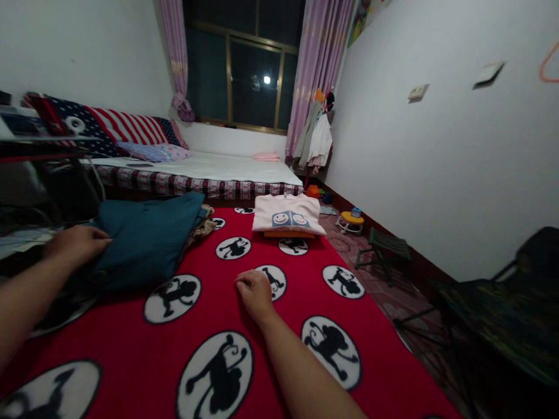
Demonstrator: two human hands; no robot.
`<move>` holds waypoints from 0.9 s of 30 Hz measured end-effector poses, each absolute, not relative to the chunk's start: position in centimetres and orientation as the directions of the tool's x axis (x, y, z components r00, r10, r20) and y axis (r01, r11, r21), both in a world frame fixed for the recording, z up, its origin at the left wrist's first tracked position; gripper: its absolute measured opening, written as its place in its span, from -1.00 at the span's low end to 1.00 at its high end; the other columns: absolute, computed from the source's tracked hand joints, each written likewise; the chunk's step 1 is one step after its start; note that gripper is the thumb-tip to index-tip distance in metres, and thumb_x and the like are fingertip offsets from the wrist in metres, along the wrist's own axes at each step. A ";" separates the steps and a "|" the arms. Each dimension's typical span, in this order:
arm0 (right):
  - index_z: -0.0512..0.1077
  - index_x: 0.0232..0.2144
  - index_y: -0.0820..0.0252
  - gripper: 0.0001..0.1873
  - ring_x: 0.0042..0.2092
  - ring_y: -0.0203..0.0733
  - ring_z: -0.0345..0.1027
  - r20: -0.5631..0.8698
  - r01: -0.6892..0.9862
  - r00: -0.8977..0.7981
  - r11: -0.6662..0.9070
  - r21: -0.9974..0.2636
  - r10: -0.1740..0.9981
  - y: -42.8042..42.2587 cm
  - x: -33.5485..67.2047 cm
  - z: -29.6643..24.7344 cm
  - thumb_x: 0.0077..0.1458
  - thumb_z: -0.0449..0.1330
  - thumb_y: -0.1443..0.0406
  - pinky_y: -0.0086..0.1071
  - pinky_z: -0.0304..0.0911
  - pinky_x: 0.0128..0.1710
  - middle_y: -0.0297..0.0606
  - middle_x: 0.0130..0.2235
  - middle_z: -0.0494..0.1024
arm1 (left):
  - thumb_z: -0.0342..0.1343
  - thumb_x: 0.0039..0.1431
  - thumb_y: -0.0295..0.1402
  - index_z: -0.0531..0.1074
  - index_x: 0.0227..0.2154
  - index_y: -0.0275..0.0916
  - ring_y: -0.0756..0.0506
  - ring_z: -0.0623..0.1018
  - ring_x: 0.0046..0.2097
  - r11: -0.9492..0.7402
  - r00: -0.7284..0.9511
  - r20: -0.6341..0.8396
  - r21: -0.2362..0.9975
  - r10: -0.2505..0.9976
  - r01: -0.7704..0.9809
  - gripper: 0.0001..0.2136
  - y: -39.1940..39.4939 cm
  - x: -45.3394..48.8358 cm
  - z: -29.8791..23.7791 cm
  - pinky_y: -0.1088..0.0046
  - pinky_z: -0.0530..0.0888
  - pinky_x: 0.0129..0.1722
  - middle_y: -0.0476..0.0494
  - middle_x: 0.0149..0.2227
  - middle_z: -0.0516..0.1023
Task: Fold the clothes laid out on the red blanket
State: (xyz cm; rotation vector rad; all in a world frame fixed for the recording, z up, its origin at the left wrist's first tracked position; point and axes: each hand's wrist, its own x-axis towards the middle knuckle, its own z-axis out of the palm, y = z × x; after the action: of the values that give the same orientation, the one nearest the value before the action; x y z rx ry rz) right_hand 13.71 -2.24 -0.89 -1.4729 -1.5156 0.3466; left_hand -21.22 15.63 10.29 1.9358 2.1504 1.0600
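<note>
My left hand (78,245) is at the left edge of a dark teal garment (144,241), its fingers pinched together on the cloth. The garment lies folded over at the left of the red blanket, with a brown patterned cloth (201,227) partly hidden under its right side. Over the middle of the blanket, my right hand (255,294) is loosely curled closed, with nothing visible in it. Farther back, a folded pale pink shirt (286,210) with two smiley faces lies on top of an orange folded cloth (290,234).
The red blanket (209,314) has black monkey figures in white ovals. Behind it stands a bed (218,166) with pillows. A desk (48,139) is at the left. On the right floor are a yellow stool (351,218), a green folding stool (388,244) and a dark folding chair (502,314).
</note>
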 end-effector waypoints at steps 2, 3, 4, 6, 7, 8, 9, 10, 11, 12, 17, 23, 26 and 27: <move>0.55 -0.46 0.12 -0.82 -0.19 -0.19 0.43 0.412 0.562 0.191 0.245 -0.790 0.891 -2.2 13.8 -0.8 -0.01 0.14 0.40 -0.30 0.19 -0.06 -0.29 -0.30 0.61 | 0.17 -0.03 -0.07 0.41 -0.59 -0.28 -0.28 0.49 -0.25 -0.063 -0.187 0.414 0.520 0.891 0.852 -0.67 13.6 -18.9 12.1 0.07 0.39 -0.14 -0.02 -0.64 0.26; 0.55 -0.45 0.13 -0.83 -0.20 -0.17 0.43 0.398 0.509 0.207 0.249 -0.824 0.894 -2.1 13.8 -0.8 0.00 0.14 0.36 -0.29 0.21 -0.07 -0.27 -0.31 0.61 | 0.14 0.03 -0.12 0.42 -0.55 -0.26 -0.23 0.50 -0.24 -0.087 -0.181 0.451 0.512 0.874 0.855 -0.72 12.2 -17.7 13.0 0.16 0.39 -0.12 -0.04 -0.58 0.34; 0.55 -0.43 0.15 -0.83 -0.21 -0.15 0.43 0.375 0.433 0.237 0.248 -0.867 0.896 -2.1 13.9 -0.7 0.01 0.14 0.30 -0.28 0.23 -0.10 -0.24 -0.31 0.61 | 0.08 0.11 -0.15 0.43 -0.47 -0.23 -0.17 0.50 -0.22 -0.179 -0.118 0.506 0.499 0.854 0.848 -0.76 10.6 -16.5 13.6 0.26 0.39 -0.11 -0.05 -0.48 0.43; 0.54 -0.35 0.18 -0.73 -0.17 -0.12 0.43 0.309 0.217 0.336 0.246 -0.945 0.890 -2.0 14.2 -0.4 0.04 0.14 0.15 -0.28 0.26 -0.15 -0.19 -0.26 0.60 | 0.04 0.17 -0.25 0.44 -0.39 -0.26 -0.16 0.48 -0.25 -0.535 0.124 0.705 0.399 0.698 0.745 -0.81 6.5 -14.3 13.9 0.25 0.39 -0.16 -0.16 -0.34 0.49; 0.52 -0.31 0.19 -0.65 -0.15 -0.10 0.43 0.260 0.083 0.396 0.248 -0.965 0.881 -2.0 14.6 -0.3 0.04 0.13 0.06 -0.29 0.27 -0.17 -0.16 -0.22 0.59 | 0.06 0.14 -0.28 0.43 -0.42 -0.26 -0.12 0.47 -0.27 -0.599 0.208 0.717 0.346 0.666 0.722 -0.84 4.1 -13.4 13.3 0.30 0.39 -0.18 -0.14 -0.35 0.49; 0.51 -0.28 0.20 -0.57 -0.11 -0.08 0.42 0.203 -0.056 0.447 0.254 -0.966 0.871 -2.0 15.0 -0.1 0.03 0.11 -0.01 -0.29 0.28 -0.19 -0.14 -0.17 0.58 | 0.07 0.13 -0.32 0.44 -0.45 -0.24 -0.09 0.47 -0.25 -0.666 0.338 0.683 0.291 0.647 0.687 -0.87 1.4 -12.6 12.3 0.36 0.39 -0.19 -0.11 -0.35 0.49; 0.49 -0.25 0.19 -0.51 -0.08 -0.07 0.42 0.143 -0.190 0.479 0.261 -0.946 0.866 -2.0 15.6 0.2 0.02 0.09 -0.07 -0.29 0.29 -0.20 -0.13 -0.13 0.56 | 0.02 0.17 -0.40 0.44 -0.43 -0.24 -0.09 0.46 -0.23 -0.758 0.519 0.620 0.200 0.589 0.621 -0.87 -1.3 -12.2 10.9 0.35 0.38 -0.18 -0.14 -0.34 0.48; 0.47 -0.24 0.17 -0.46 -0.07 -0.07 0.42 0.085 -0.309 0.489 0.264 -0.914 0.868 -2.1 16.4 0.4 0.01 0.07 -0.12 -0.30 0.30 -0.22 -0.13 -0.09 0.55 | -0.02 0.15 -0.47 0.43 -0.48 -0.23 -0.09 0.44 -0.27 -0.828 0.667 0.539 0.110 0.514 0.550 -0.84 -3.9 -12.1 9.3 0.34 0.36 -0.18 -0.12 -0.40 0.47; 0.46 -0.23 0.15 -0.43 -0.05 -0.08 0.42 0.043 -0.403 0.479 0.264 -0.876 0.877 -2.1 17.1 0.6 0.00 0.05 -0.16 -0.30 0.31 -0.22 -0.15 -0.07 0.53 | -0.01 0.10 -0.52 0.41 -0.51 -0.23 -0.07 0.43 -0.30 -0.881 0.788 0.420 0.063 0.449 0.469 -0.84 -6.3 -12.2 7.7 0.35 0.35 -0.18 -0.09 -0.44 0.45; 0.45 -0.22 0.13 -0.41 -0.03 -0.08 0.41 0.018 -0.469 0.457 0.259 -0.844 0.889 -2.1 17.9 0.8 -0.01 0.03 -0.19 -0.29 0.32 -0.20 -0.16 -0.04 0.52 | 0.01 0.06 -0.54 0.39 -0.54 -0.22 -0.06 0.43 -0.33 -0.908 0.852 0.322 0.071 0.413 0.413 -0.85 -8.3 -12.7 6.2 0.37 0.34 -0.19 -0.07 -0.47 0.45; 0.38 -0.06 0.05 -0.34 0.05 -0.01 0.36 0.017 -0.342 0.308 0.128 -0.931 0.951 -1.7 19.3 1.0 -0.15 0.19 -0.16 -0.15 0.30 -0.04 -0.16 0.04 0.47 | -0.04 0.24 -0.43 0.46 -0.33 -0.19 -0.04 0.50 -0.31 -0.672 0.550 0.393 0.338 0.737 0.659 -0.83 -10.4 -17.3 4.5 0.45 0.38 -0.23 -0.06 -0.37 0.54; 0.36 0.07 0.15 -0.31 0.07 0.01 0.33 0.200 0.520 0.063 0.139 -0.842 0.978 -4.0 13.0 0.7 -0.21 0.23 0.30 -0.17 0.20 0.06 -0.09 0.04 0.46 | 0.09 0.11 -0.10 0.38 0.01 -0.27 -0.20 0.47 0.02 -0.366 0.062 0.491 0.553 0.869 0.748 -0.53 -2.9 -16.4 6.1 0.27 0.38 0.03 -0.27 -0.01 0.46; 0.53 -0.21 0.22 -0.61 -0.05 -0.02 0.39 0.156 0.518 -0.111 0.191 -0.834 0.981 -7.2 10.8 1.3 -0.17 0.12 0.35 -0.25 0.26 -0.03 -0.14 -0.14 0.56 | 0.22 -0.07 -0.02 0.06 0.26 -0.35 -0.32 0.33 0.18 -0.272 0.032 0.405 0.552 0.914 0.788 -0.12 -0.4 -12.9 5.3 0.17 0.29 0.14 -0.44 0.18 0.27; 0.53 -0.28 0.23 -0.66 -0.12 -0.05 0.41 0.097 0.466 -0.178 0.171 -0.868 0.979 -8.6 10.7 1.6 -0.16 0.11 0.34 -0.28 0.29 -0.10 -0.18 -0.22 0.58 | 0.25 -0.09 -0.06 -0.01 0.28 -0.36 -0.35 0.34 0.18 -0.219 0.000 0.367 0.554 0.930 0.803 -0.07 0.0 -11.9 5.1 0.15 0.29 0.14 -0.48 0.18 0.27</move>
State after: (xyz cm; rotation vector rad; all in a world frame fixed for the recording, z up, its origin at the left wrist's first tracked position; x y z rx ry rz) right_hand 10.72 -8.56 1.63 -1.3773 -1.7499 0.9320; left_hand -11.88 0.00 5.12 2.0816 1.8350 1.0190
